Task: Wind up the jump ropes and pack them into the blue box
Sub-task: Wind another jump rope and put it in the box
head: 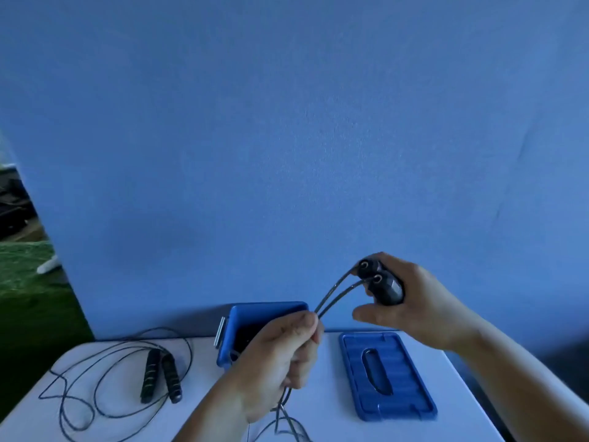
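Two black handles [382,283] sit side by side in the curled fingers of the right hand [424,301], their thin dark cords [334,293] running toward eight o'clock into the gripping fingers of the left hand [277,358]. A second rope [161,376] sprawls loose on the worktop [204,409] at nine o'clock from the open blue box [255,309].

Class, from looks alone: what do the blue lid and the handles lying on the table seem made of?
Blue lid: likely moulded plastic, slightly glossy; ribbed surface with a formed slot. Handles: probably matt black foam, spirally grooved; texture too small to confirm.
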A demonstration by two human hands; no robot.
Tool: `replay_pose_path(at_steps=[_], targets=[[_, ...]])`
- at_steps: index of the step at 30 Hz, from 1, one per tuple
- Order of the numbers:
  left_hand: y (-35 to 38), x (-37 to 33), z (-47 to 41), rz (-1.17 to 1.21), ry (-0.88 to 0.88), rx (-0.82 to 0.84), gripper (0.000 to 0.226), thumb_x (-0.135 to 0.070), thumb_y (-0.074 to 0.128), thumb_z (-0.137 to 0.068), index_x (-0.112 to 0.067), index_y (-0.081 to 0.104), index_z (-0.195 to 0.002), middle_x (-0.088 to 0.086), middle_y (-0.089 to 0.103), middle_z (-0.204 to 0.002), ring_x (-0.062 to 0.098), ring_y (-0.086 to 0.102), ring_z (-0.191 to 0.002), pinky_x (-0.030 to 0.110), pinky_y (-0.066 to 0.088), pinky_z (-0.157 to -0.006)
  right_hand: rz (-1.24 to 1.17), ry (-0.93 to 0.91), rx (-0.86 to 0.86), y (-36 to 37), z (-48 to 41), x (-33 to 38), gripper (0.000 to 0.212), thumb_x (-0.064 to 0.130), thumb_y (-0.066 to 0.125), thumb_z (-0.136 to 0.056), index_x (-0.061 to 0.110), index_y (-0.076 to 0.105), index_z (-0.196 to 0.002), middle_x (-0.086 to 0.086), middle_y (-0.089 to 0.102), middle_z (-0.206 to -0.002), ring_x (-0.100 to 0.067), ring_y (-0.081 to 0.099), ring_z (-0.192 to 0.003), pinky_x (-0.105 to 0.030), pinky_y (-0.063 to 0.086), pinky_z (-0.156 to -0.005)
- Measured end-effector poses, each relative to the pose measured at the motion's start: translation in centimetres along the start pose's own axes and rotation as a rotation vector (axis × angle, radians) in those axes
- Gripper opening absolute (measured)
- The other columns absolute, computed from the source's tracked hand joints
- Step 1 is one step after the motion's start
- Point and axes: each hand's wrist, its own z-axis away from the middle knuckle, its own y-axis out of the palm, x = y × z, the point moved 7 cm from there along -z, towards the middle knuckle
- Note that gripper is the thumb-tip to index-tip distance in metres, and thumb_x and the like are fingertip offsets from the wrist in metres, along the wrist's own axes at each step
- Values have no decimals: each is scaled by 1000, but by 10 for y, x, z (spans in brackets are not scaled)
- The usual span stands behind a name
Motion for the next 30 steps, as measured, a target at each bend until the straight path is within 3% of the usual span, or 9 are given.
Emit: replay_pose_path(at_steps=[2,4,8,10,12,15,21,26,30], targets=[[6,-3,0,-2,41,-31,31,-43,57,-91,-20,54,-69,0,14,-62,13,11,-52,27,9,-50,-381,-11,45,13,-1,2,46,28,88,-60,19,68,-101,-7,53,-77,-17,47,-64,-25,42,-53],[16,-3,0,-55,64,-54,37,-43,53,-98,-21,51,-67,1,13,-62,13,10,-52,24,11,-47,-629,-18,-40,21,-4,2,46,29,84,-57,9,69,-96,-11,57,-78,-25,55,-68,-33,48,-61],[25,4,4,-202,95,-143,44,-43,46,-102,-23,50,-63,-5,21,-55,8,16,-45,16,18,-41,-1129,-11,-190,28,-10,0,68,41,93,-50,16,67,-107,-3,62,-86,-17,60,-73,-40,54,-71],[29,11,6,-244,105,-148,48,-50,47,-100,-23,49,-60,-9,26,-52,6,22,-44,17,20,-44,-1287,-36,-217,31,-10,4,54,37,82,-63,15,62,-109,-1,60,-87,-17,58,-73,-38,56,-70],[29,18,6,-226,98,-155,54,-57,47,-100,-25,49,-57,-10,28,-52,6,25,-45,20,20,-45,-1356,-43,-237,35,-10,8,43,37,73,-69,16,62,-106,0,59,-87,-17,58,-74,-39,56,-70],[19,22,5,-183,101,-186,47,-56,50,-91,-24,51,-57,-7,30,-54,9,25,-46,20,21,-45,-1437,-84,-209,39,-11,15,55,42,85,-61,17,62,-104,0,57,-88,-18,56,-75,-39,54,-72],[9,30,8,-152,163,-147,50,-66,54,-83,-24,50,-56,2,37,-55,15,30,-49,23,24,-49,-1543,-14,-175,51,-15,17,59,47,85,-62,15,62,-106,0,55,-87,-17,54,-70,-39,52,-69],[10,23,14,-254,182,-33,45,-58,54,-88,-22,45,-62,1,35,-58,12,29,-52,23,24,-51,-1579,98,-158,57,-19,10,53,48,77,-70,15,60,-108,0,55,-85,-15,53,-66,-37,49,-65],[17,29,6,-128,83,56,49,-58,47,-94,-20,50,-62,2,33,-58,16,26,-53,27,21,-51,-1674,95,-191,65,-22,18,41,52,60,-86,15,56,-104,3,51,-82,-13,49,-65,-33,47,-64]])
